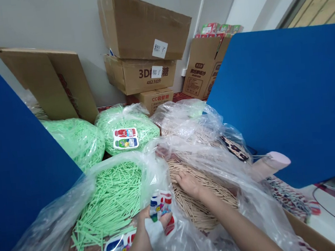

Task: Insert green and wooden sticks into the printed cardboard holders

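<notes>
My left hand (154,226), with a white covering near the thumb, grips a small red, white and blue packet (162,208) at the lower middle. My right hand (188,184) rests on a heap of thin tan sticks (206,209) in an open clear plastic bag; its fingertips are bent down at the sticks, and anything between them is too small to make out. Left of my hands, loose light green sticks (115,199) fill another open bag. A printed packet (118,246) lies partly beneath my left forearm.
Two full bags of green sticks (81,140) stand behind, one topped by a red and green packet (125,138). Cardboard boxes (142,28) are stacked at the wall. Blue panels (290,100) flank both sides. A pink-lidded cup (270,164) and a patterned phone-like item (235,148) sit right.
</notes>
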{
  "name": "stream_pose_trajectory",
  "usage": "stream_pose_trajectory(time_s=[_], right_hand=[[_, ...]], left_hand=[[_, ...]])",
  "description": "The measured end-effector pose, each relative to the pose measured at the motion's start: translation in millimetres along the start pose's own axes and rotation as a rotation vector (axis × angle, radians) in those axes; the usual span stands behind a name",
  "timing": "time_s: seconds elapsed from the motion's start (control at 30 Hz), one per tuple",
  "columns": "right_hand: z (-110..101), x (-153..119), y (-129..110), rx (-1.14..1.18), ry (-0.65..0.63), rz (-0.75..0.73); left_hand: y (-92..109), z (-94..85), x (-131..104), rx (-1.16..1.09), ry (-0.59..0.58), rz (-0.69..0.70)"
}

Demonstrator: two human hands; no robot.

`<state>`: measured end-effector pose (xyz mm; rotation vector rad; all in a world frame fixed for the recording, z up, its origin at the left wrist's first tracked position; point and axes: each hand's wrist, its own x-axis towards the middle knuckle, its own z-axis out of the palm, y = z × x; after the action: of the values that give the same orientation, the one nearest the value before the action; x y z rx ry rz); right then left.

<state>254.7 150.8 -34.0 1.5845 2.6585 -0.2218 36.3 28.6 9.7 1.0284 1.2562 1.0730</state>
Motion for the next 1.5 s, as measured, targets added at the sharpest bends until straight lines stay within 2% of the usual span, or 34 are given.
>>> stream_pose_trajectory(time_s=[0.17, 0.33, 0.4, 0.47, 0.53, 0.63, 0.77, 0.97, 1.13, 1.3, 1.43, 1.5], right_hand=[[-2, 3, -3, 0.146, 0.059, -0.005], [-22, -11, -7, 0.356, 0.147, 0.031], [-38, -21, -17, 0.639, 0.251, 0.085], [-59, -31, -34, 1.159, 0.423, 0.156], [-82, -40, -54, 1.597, 0.519, 0.17], [-111, -47, -82, 1.856, 0.615, 0.123], [-120, -49, -105, 1.801, 0.73, 0.037], [-102, -47, -120, 1.599, 0.757, -0.003], [-94, -54, -118, 1.291, 0.57, -0.013], [-99, -58, -100, 1.131, 0.628, -0.096], [-106, -55, -96, 0.767, 0.426, -0.234], [-108, -54, -98, 0.681, 0.402, -0.255]], left_hand=[[-6, -1.3, 2, 0.082, -0.021, 0.042], [-4, -5.5, -2, 0.089, -0.011, 0.101], [1, -5.1, -3, 0.101, -0.036, 0.151], [7, -2.4, -2, 0.125, -0.08, 0.202], [11, 2.0, -1, 0.188, -0.105, 0.24], [13, 8.7, 2, 0.298, -0.092, 0.28], [15, 12.2, 4, 0.31, -0.069, 0.322], [26, 10.1, 2, 0.282, -0.015, 0.403], [31, 4.0, 5, 0.25, -0.009, 0.418], [32, -4.0, 8, 0.203, -0.048, 0.371], [30, -5.5, 8, 0.187, -0.036, 0.354], [26, -8.1, 7, 0.141, -0.031, 0.339]])
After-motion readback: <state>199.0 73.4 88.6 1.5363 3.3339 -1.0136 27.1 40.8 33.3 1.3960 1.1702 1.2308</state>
